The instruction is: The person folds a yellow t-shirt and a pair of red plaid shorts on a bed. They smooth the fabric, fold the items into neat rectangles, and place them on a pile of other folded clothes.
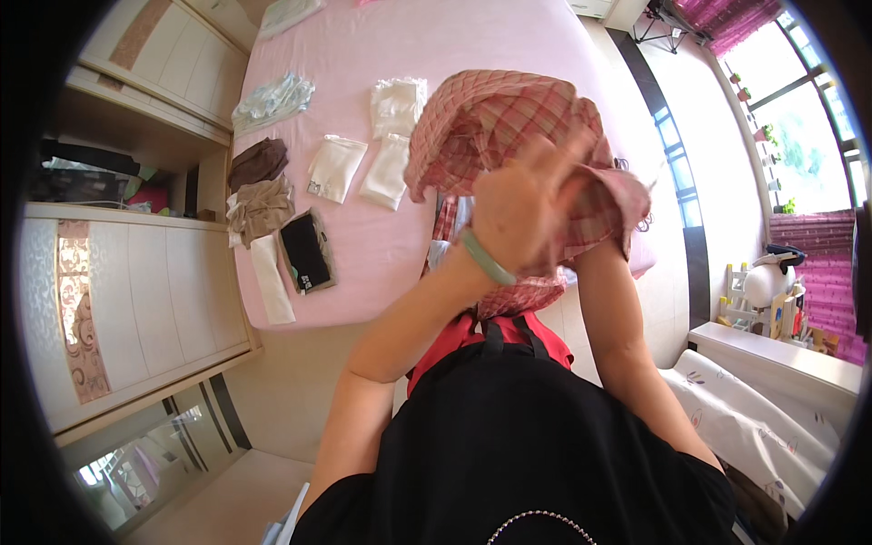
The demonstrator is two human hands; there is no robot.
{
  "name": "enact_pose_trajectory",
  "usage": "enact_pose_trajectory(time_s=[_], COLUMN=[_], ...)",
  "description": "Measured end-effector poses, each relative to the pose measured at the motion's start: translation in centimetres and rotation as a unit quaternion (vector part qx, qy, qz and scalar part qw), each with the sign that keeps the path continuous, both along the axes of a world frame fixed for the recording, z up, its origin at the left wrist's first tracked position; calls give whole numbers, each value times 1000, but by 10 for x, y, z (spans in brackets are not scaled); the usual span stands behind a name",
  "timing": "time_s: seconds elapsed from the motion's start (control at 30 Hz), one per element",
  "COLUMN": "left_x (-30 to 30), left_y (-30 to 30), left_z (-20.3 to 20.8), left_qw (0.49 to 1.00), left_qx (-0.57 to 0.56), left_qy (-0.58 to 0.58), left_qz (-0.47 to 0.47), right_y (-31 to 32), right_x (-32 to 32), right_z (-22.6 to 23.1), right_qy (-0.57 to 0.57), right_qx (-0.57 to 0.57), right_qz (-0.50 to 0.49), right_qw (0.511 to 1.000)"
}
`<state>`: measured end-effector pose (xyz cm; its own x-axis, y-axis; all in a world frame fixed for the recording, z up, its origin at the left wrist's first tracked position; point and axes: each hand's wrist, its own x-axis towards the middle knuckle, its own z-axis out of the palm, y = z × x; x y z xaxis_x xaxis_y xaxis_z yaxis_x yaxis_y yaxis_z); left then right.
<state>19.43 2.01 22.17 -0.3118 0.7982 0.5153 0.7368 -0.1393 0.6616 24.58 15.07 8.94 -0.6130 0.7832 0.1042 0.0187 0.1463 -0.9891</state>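
Note:
A red-and-beige plaid garment (500,100) hangs bunched up over the near edge of the bed, lifted in front of my body. My left hand (522,204), with a pale green bangle at the wrist, lies across the front of the cloth; its fingers are smeared by motion. My right forearm (607,291) reaches up into the garment's lower right part, and the cloth hides that hand. Whether the garment is a shirt or a dress cannot be told. Beneath it, more folded plaid cloth (445,222) shows on the bed.
On the pink bed (363,272) lie white folded packets (338,168), a black item in a clear bag (306,252), brown clothes (259,209) and a light blue patterned bundle (272,102). A cabinet (145,309) stands left; a window (790,127) is at right.

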Motion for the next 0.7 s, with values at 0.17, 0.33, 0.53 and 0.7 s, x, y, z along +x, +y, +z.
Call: enact_pose_trajectory(time_s=[0.17,0.33,0.53,0.7], left_x=[-26,-19,-3,-17], left_y=[14,16,15,24], left_z=[-57,-84,-104,-120], left_qw=[984,956,987,953], left_qx=[-146,-223,-117,-213], left_qy=[-100,-166,-100,-206], left_qz=[-35,-97,53,-68], right_y=[-1,-7,-11,-21], right_x=[0,8,6,11], right_z=[-8,-15,-26,-32], right_qy=[20,22,19,6], right_qx=[-48,-59,-56,-50], right_qz=[0,-11,-26,-29], right_qw=[999,998,998,998])
